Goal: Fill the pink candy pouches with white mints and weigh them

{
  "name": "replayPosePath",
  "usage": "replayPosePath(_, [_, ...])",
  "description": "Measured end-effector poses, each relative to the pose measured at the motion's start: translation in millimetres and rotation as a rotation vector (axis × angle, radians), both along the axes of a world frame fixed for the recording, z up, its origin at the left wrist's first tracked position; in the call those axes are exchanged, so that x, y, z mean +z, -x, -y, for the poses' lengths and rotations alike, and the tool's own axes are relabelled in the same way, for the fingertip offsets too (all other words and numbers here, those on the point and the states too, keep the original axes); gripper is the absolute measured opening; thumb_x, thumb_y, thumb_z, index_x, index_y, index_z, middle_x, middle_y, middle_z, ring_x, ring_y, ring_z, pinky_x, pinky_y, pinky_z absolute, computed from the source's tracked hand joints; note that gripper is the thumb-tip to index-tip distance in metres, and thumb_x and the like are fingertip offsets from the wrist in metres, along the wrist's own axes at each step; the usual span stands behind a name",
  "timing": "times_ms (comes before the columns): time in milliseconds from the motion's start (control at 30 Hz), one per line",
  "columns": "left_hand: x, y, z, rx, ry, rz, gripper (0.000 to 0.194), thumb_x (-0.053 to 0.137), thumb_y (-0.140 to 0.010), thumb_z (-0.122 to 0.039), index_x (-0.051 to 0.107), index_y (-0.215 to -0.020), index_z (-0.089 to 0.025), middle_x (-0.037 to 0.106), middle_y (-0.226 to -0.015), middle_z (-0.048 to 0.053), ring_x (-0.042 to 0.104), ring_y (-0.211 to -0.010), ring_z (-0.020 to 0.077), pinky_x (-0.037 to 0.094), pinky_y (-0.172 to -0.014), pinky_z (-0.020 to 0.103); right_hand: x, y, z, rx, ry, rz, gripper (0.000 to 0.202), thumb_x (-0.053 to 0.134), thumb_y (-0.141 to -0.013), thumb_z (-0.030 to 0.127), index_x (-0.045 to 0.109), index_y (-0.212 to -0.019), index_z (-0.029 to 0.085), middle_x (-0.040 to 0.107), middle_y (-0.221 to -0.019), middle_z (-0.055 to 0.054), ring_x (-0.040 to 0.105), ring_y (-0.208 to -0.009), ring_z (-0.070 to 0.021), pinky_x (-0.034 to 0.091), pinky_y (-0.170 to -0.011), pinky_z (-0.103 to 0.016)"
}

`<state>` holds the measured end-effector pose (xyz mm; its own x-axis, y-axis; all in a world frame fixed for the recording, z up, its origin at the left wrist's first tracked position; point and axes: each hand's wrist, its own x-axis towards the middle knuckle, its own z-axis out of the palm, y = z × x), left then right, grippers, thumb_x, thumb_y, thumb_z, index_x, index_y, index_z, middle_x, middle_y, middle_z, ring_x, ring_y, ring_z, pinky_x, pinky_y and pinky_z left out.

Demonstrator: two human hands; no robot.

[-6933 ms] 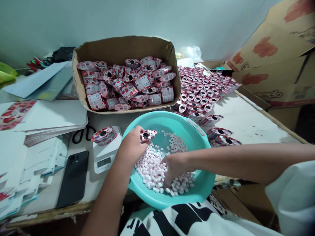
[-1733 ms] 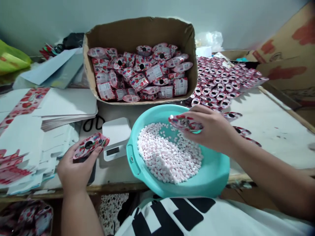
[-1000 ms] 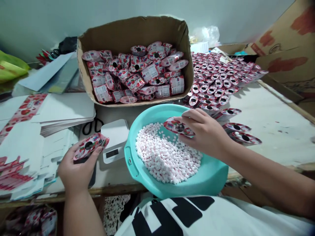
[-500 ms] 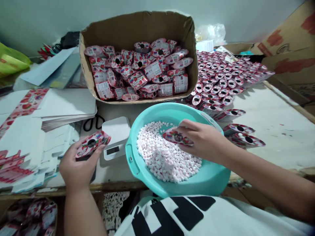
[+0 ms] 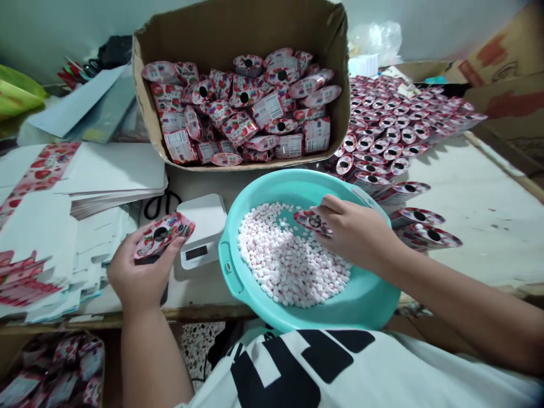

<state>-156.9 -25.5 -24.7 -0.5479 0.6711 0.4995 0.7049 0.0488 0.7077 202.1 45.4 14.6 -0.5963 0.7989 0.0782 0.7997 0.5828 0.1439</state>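
Observation:
My left hand (image 5: pixel 138 269) is closed around a small strawberry-print candy carton (image 5: pixel 176 225) with a dark round hole in its upturned end. It is held beside the white digital scale (image 5: pixel 206 214). Over the turquoise basin (image 5: pixel 233 277), my right hand (image 5: pixel 355 232) grips a second strawberry-print carton (image 5: pixel 306 219), partly covered by the fingers. Pale candies seem to show at that carton's opening. Below it, many small white-pink candies (image 5: pixel 284 272) are heaped in the basin.
Behind the basin stands a cardboard box (image 5: pixel 178 34) of filled-looking cartons. Rows of upright cartons (image 5: pixel 393 136) with holes on top fill the right side. Flat white sheets (image 5: pixel 114 178), black-handled scissors (image 5: pixel 161 205) and stacked printed cardboard (image 5: pixel 29 280) lie left. Another box of cartons (image 5: pixel 55 371) sits lower left.
My right hand and its carton have shifted slightly right and up over the candies. My left hand has moved a little right with its carton. The view has tilted slightly.

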Motion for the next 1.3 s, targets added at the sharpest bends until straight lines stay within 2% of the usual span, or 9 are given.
replayPosePath(67, [-1.4, 0.9, 0.8, 0.003, 0.011, 0.016, 0.055, 0.088, -0.063, -0.044, 0.076, -0.112, -0.022, 0.075, -0.098, 0.009, 0.072, -0.087, 0.03, 0.06, -0.088, 0.05, -1.7, 0.6, -0.3, 0.037, -0.042, -0.04, 0.026, 0.052, -0.092, 0.029, 0.068, -0.104, 0.013, 0.064, -0.099, -0.01, 0.059, -0.08, -0.0202, 0.032, -0.061, -0.032])
replayPosePath(200, [-6.2, 2.2, 4.3, 0.011, 0.027, 0.106, 0.056, 0.088, -0.064, -0.042, 0.075, -0.115, -0.022, 0.076, -0.1, 0.009, 0.072, -0.089, 0.0296, 0.061, -0.089, 0.048, -4.4, 0.4, -2.4, 0.017, -0.057, 0.035, 0.019, 0.054, -0.088, 0.025, 0.068, -0.087, 0.013, 0.063, -0.091, -0.01, 0.055, -0.071, -0.0191, 0.028, -0.057, -0.034])
replayPosePath(333, [-6.3, 2.3, 8.0, 0.015, 0.021, 0.116, 0.054, 0.088, -0.063, -0.039, 0.075, -0.113, -0.023, 0.076, -0.1, 0.008, 0.073, -0.088, 0.0274, 0.062, -0.087, 0.044, -1.8, 0.3, -3.2, 0.058, -0.133, -0.015, 0.026, 0.052, -0.09, 0.029, 0.069, -0.1, 0.012, 0.064, -0.096, -0.012, 0.058, -0.08, -0.0225, 0.034, -0.063, -0.034])
replayPosePath(467, [-2.9, 1.9, 9.2, 0.03, 0.001, 0.093, 0.051, 0.088, -0.064, -0.038, 0.076, -0.11, -0.023, 0.076, -0.098, 0.008, 0.073, -0.085, 0.027, 0.063, -0.083, 0.043, -0.4, 3.4, -0.1, -0.068, -0.09, 0.034, 0.019, 0.052, -0.088, 0.024, 0.067, -0.079, 0.015, 0.062, -0.087, -0.01, 0.053, -0.066, -0.0185, 0.031, -0.058, -0.035])
replayPosePath(667, [-7.8, 3.6, 6.6, 0.03, -0.002, 0.093, 0.052, 0.088, -0.061, -0.043, 0.076, -0.106, -0.02, 0.076, -0.094, 0.006, 0.073, -0.082, 0.0247, 0.063, -0.079, 0.04, -1.7, 3.4, 1.6, 0.064, -0.221, -0.222, 0.032, 0.052, -0.094, 0.033, 0.069, -0.107, 0.009, 0.064, -0.096, -0.013, 0.061, -0.078, -0.0229, 0.044, -0.069, -0.036])
replayPosePath(833, [-4.2, -6.3, -9.4, -0.033, -0.004, 0.148, 0.049, 0.085, -0.065, -0.04, 0.074, -0.107, -0.017, 0.075, -0.098, 0.008, 0.072, -0.09, 0.0241, 0.061, -0.083, 0.038, -7.0, 2.0, -5.8, 0.077, -0.09, -0.361, 0.032, 0.054, -0.094, 0.029, 0.064, -0.122, 0.015, 0.065, -0.109, -0.013, 0.064, -0.086, -0.0238, 0.049, -0.07, -0.035])
replayPosePath(1033, [-13.8, -5.5, -50.4, -0.184, 0.101, 0.213, 0.053, 0.085, -0.066, -0.037, 0.071, -0.114, -0.018, 0.073, -0.109, 0.01, 0.071, -0.099, 0.0262, 0.059, -0.092, 0.042, -8.0, -2.8, -14.8, -0.097, 0.133, -0.347, 0.031, 0.059, -0.093, 0.033, 0.068, -0.117, 0.016, 0.066, -0.11, -0.013, 0.067, -0.087, -0.0256, 0.05, -0.071, -0.036])
replayPosePath(1200, [-38.3, 10.7, -64.0, -0.329, 0.044, 0.228, 0.104, 0.088, -0.064, -0.035, 0.034, -0.152, -0.024, 0.045, -0.152, 0.02, 0.054, -0.132, 0.0324, 0.045, -0.111, 0.049, -10.5, -7.0, -19.0, -0.165, 0.287, -0.38, 0.03, 0.061, -0.091, 0.037, 0.069, -0.114, 0.02, 0.067, -0.107, -0.009, 0.067, -0.083, -0.0238, 0.05, -0.069, -0.036])
replayPosePath(1300, [-44.0, 21.5, -60.1, -0.255, -0.151, 0.212, 0.103, 0.081, -0.073, -0.044, 0.021, -0.155, -0.028, 0.029, -0.16, 0.02, 0.048, -0.138, 0.0301, 0.036, -0.118, 0.049, -15.6, -10.0, -22.8, -0.187, 0.267, -0.381, 0.033, 0.061, -0.091, 0.042, 0.069, -0.114, 0.02, 0.067, -0.107, -0.01, 0.066, -0.084, -0.024, 0.05, -0.069, -0.036])
